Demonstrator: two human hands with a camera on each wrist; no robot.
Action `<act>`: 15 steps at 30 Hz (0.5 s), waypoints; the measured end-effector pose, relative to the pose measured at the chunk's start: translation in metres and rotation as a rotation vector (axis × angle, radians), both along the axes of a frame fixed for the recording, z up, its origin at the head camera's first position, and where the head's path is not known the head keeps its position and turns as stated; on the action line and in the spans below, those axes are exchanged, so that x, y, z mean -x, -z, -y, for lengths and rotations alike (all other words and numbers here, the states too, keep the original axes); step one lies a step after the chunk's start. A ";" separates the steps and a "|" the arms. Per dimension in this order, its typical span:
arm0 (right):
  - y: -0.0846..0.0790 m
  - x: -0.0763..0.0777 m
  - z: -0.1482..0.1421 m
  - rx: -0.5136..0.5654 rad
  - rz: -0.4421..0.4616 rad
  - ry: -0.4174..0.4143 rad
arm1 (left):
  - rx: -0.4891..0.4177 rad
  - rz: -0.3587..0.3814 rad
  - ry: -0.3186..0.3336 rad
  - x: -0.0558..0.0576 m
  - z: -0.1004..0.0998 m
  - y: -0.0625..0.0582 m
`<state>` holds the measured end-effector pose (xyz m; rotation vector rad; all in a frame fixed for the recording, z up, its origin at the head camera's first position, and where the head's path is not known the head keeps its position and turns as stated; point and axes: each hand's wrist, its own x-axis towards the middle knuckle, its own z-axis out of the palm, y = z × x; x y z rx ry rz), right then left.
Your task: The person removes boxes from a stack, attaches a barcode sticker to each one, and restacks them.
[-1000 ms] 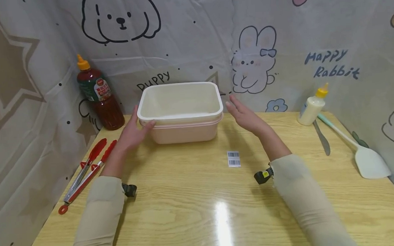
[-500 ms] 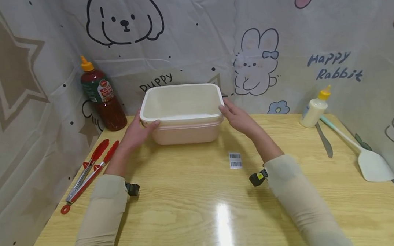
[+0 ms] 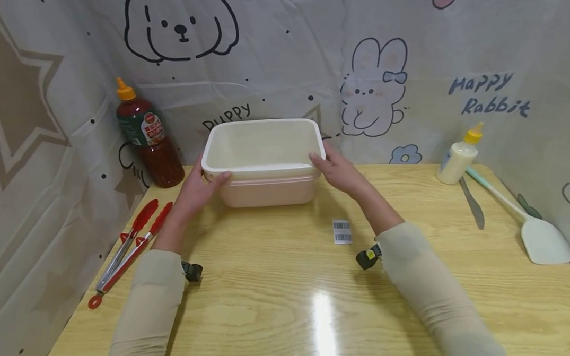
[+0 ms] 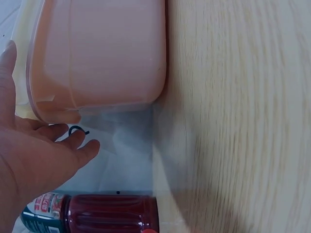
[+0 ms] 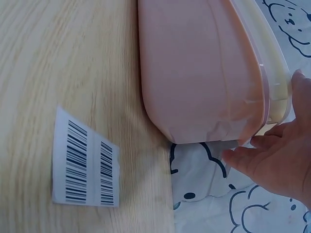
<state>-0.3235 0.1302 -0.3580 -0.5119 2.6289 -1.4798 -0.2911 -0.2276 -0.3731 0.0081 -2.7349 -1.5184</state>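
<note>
A white plastic bin sits nested in a pink plastic bin at the back of the table. My left hand grips the white bin's left end, thumb over the front corner of its rim. In the left wrist view, that hand's fingers reach under the rim beside the pink wall. At the right end, my right hand holds the rim, its thumb on the front corner. The right wrist view has its fingertips below the rim. The inside of the pink bin is hidden.
A red sauce bottle and red-handled tongs are on the left. On the right are a yellow-capped bottle, a spreader and a white spatula. A barcode label lies in front of the bins.
My right hand, held apart from the bins a second ago, has moved left onto the white bin's right end. The left hand keeps its place; the bins have hardly shifted.
</note>
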 end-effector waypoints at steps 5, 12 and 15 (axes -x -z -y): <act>0.000 0.000 0.005 0.034 -0.016 -0.005 | -0.024 -0.021 0.010 0.001 0.003 0.002; -0.003 -0.002 0.008 0.034 -0.047 0.006 | -0.069 -0.048 0.034 0.002 0.004 0.002; -0.008 -0.001 0.009 0.039 -0.048 0.018 | -0.091 -0.076 0.049 0.002 0.003 -0.001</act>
